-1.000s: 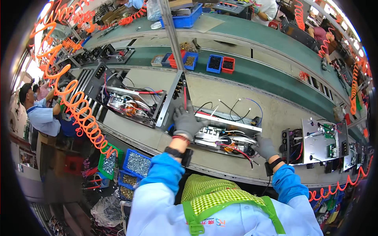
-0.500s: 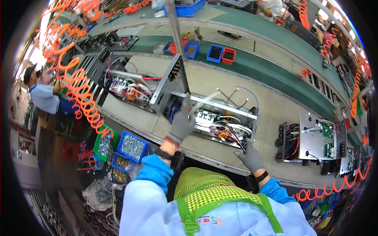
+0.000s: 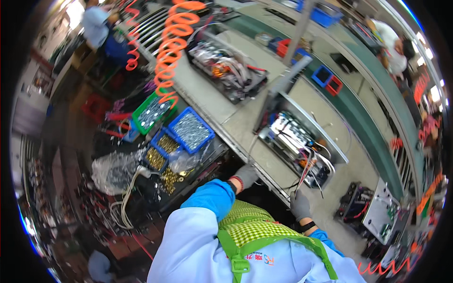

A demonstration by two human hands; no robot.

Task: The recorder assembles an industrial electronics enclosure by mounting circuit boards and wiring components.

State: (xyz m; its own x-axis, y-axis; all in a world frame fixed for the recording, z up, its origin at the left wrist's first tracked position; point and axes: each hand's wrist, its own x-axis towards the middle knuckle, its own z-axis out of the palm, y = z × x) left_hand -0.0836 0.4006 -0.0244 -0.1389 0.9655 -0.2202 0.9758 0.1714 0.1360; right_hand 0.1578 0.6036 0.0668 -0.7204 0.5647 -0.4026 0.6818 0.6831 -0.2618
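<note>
At nine o'clock, the green bin and blue bin hold small metal fasteners. Just below centre, the left hand, gloved grey, rests on the workbench edge, fingers curled together; whether they pinch anything cannot be told. At four o'clock, the right hand pinches a slim tool beside the wires of the open electronics chassis, which sits at three o'clock.

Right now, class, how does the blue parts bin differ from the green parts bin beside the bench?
The blue plastic bin of silvery screws lies nearer the bench edge; the green plastic bin of silvery parts lies farther left, partly under the orange coiled hose. Colours differ. Both are shallow, open and filled.
</note>
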